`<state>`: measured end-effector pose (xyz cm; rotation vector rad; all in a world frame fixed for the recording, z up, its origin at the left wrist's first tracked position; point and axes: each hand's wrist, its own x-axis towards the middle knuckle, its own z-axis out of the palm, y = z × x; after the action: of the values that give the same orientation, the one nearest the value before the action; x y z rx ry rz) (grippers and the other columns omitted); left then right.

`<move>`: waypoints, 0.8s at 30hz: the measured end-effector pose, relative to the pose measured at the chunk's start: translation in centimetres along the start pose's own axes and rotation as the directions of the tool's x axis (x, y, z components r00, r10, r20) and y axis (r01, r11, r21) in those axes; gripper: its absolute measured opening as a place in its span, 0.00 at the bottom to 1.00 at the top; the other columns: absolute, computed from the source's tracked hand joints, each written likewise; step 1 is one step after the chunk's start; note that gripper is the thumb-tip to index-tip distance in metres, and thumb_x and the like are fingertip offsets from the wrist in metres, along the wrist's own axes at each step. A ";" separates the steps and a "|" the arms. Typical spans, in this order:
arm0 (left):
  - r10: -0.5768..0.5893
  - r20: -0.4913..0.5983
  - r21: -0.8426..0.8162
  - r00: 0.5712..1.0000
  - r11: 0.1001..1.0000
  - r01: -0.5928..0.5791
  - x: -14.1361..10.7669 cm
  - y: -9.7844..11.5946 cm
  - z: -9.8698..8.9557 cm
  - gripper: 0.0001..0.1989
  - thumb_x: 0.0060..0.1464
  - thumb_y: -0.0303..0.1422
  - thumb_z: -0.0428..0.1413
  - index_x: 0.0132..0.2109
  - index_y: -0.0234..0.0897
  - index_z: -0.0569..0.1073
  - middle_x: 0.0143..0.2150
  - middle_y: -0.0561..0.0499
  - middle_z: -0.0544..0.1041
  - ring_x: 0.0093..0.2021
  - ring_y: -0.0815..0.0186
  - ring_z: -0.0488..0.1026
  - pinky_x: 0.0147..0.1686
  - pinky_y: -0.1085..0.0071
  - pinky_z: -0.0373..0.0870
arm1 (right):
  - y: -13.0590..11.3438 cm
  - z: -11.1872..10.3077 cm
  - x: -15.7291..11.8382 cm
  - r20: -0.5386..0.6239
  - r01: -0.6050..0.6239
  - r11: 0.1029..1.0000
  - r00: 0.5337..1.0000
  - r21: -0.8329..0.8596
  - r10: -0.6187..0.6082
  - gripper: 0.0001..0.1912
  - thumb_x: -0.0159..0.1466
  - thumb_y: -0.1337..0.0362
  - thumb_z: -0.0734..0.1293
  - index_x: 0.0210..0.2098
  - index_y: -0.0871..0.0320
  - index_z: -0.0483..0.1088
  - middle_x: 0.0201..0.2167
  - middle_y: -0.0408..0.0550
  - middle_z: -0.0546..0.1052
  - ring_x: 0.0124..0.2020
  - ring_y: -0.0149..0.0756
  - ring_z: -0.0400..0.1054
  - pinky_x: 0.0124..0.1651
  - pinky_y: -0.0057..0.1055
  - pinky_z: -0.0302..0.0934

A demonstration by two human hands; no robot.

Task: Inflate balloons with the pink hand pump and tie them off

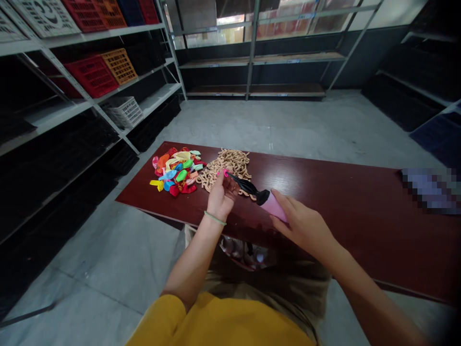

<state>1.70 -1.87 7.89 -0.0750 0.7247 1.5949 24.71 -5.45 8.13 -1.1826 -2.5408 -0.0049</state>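
A tool with a pink handle (273, 205) and a black front part (247, 185) is in my right hand (300, 218), its tip pointing left. My left hand (223, 197) holds a small bright pink piece (225, 172) between its fingertips, at the tool's tip. What the pink piece is cannot be made out. Behind my left hand lies a heap of beige, curled, cord-like pieces (236, 161). Left of it is a pile of colourful balloons (176, 170), in red, yellow, green, blue and orange.
The dark red table (324, 192) stretches to the right, where a blurred flat item (432, 190) lies. Metal shelves with red crates (91, 74) stand at the left, and more shelves (288, 60) at the back. A bag (248, 252) sits below the table's front edge.
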 end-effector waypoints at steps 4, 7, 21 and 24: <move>0.028 0.001 -0.007 1.000 1.000 -0.028 0.2 0.4 -0.4 0.09 0.62 0.35 0.56 0.36 0.34 0.74 0.30 0.52 0.79 0.27 0.71 0.75 0.31 0.73 0.72 | -0.3 0.1 0.2 0.031 0.011 1.000 0.999 -0.001 -0.011 0.33 0.68 0.57 0.60 0.68 0.60 0.50 0.53 0.59 0.73 0.48 0.49 0.72 0.41 0.40 0.70; 0.107 0.009 0.029 0.994 0.994 -0.107 0.3 0.4 -0.7 0.08 0.59 0.35 0.58 0.35 0.34 0.74 0.31 0.52 0.79 0.27 0.71 0.75 0.30 0.74 0.71 | -0.5 0.2 0.4 0.044 0.013 1.000 0.999 0.013 -0.014 0.33 0.68 0.57 0.60 0.69 0.60 0.49 0.54 0.59 0.73 0.49 0.49 0.72 0.42 0.41 0.70; 0.416 0.028 0.270 0.909 0.873 -0.407 2.5 0.3 -2.5 0.12 0.49 0.40 0.64 0.32 0.35 0.74 0.27 0.54 0.77 0.26 0.70 0.74 0.28 0.75 0.68 | -1.3 1.8 1.2 0.089 -0.049 0.996 0.995 0.072 0.043 0.32 0.67 0.58 0.60 0.68 0.60 0.50 0.54 0.59 0.73 0.50 0.49 0.72 0.44 0.42 0.70; 0.411 0.043 0.285 0.910 0.868 -0.406 2.9 0.2 -2.7 0.12 0.50 0.40 0.64 0.33 0.35 0.74 0.28 0.54 0.77 0.27 0.70 0.74 0.27 0.75 0.68 | -1.5 1.9 1.2 0.089 -0.057 0.994 0.995 0.088 0.049 0.32 0.68 0.58 0.59 0.68 0.59 0.50 0.53 0.59 0.74 0.49 0.49 0.72 0.43 0.42 0.70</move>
<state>0.03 -0.69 4.49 0.2974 1.0322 1.8718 22.33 -5.25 6.90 -1.2397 -2.5534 0.1768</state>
